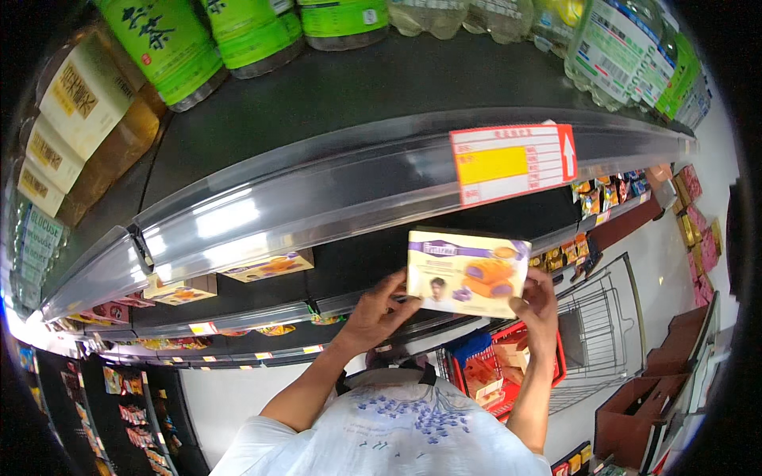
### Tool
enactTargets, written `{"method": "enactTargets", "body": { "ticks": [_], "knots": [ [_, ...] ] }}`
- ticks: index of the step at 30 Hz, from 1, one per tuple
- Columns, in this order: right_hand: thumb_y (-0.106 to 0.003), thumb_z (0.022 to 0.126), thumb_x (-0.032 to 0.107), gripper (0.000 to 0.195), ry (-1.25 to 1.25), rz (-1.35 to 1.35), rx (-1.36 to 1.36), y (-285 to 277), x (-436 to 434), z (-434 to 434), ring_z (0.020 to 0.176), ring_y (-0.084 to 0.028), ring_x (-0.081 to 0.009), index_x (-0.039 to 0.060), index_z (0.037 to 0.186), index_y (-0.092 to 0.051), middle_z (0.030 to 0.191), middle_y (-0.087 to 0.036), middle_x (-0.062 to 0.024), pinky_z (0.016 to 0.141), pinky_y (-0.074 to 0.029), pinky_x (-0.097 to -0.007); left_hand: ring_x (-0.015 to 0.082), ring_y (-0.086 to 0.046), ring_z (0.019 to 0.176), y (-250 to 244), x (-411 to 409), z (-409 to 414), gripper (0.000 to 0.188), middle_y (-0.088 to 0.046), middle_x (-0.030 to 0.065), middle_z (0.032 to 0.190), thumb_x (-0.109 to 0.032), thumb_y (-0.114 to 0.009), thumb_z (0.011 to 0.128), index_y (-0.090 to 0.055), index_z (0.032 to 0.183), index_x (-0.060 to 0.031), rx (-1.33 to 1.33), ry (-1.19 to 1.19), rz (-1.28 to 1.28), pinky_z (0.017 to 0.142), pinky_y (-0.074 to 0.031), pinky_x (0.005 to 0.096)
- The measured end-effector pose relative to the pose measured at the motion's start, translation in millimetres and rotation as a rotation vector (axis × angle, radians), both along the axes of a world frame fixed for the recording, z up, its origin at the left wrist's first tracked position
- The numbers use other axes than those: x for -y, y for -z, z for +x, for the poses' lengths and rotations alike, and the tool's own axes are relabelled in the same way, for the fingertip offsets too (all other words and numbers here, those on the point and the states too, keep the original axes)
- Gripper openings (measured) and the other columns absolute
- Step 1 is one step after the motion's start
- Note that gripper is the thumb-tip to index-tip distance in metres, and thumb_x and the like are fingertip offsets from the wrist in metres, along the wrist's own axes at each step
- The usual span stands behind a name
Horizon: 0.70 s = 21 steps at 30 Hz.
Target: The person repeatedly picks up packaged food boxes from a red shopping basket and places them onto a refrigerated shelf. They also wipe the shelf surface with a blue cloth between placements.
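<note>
Between my two hands is a pale yellow snack box [468, 273] with a purple band and pictures of filled pastries, its printed face towards the camera. My left hand [381, 309] grips the box's left edge, fingers behind it and thumb near the lower corner. The right edge is held by my right hand [536, 300], with the thumb on the lower corner. The box is just in front of a black shelf [357, 268], below the upper shelf's clear plastic edge strip. Similar yellow boxes [271, 265] lie on that shelf to the left.
Drink bottles [172, 53] line the upper shelf, whose edge carries a red and white price card [514, 162]. A red basket [556, 363] holding boxes sits in a metal shopping cart [634, 321] at my right. Brown cartons [640, 410] stand farther right; stocked racks [128, 410] are at lower left.
</note>
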State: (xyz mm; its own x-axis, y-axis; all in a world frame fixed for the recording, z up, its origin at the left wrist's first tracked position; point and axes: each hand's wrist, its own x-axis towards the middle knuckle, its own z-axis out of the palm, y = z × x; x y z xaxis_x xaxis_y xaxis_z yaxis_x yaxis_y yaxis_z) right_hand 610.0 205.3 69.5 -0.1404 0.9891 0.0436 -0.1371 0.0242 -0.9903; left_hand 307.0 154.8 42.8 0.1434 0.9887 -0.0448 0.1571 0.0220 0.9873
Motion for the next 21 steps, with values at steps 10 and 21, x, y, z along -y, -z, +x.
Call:
{"method": "enactTargets", "body": {
  "ticks": [10,21],
  "knots": [
    [-0.073,0.09,0.018,0.054,-0.189,0.273,0.475,51,-108,-108,0.107,-0.063,-0.0246,0.0063,0.138,-0.051,0.117,-0.061,-0.0142,0.091,-0.053,-0.0347,0.0297,-0.065,0.098,41,-39,-48,0.034,-0.065,0.0206,0.107,-0.011,-0.064,0.095,-0.055,0.125,0.0042,-0.364,-0.566,0.351,0.085,-0.051,0.0399],
    [-0.069,0.09,0.026,0.059,-0.05,0.427,0.749,97,-166,-167,0.125,-0.051,-0.0402,0.0014,0.139,-0.047,0.137,-0.051,-0.0233,0.107,-0.042,-0.0462,0.0485,-0.058,0.111,63,-87,-65,0.035,-0.062,0.0288,0.119,-0.017,-0.062,0.097,-0.056,0.123,0.0048,-0.655,-0.547,0.331,0.095,-0.045,0.0482]
  ]
}}
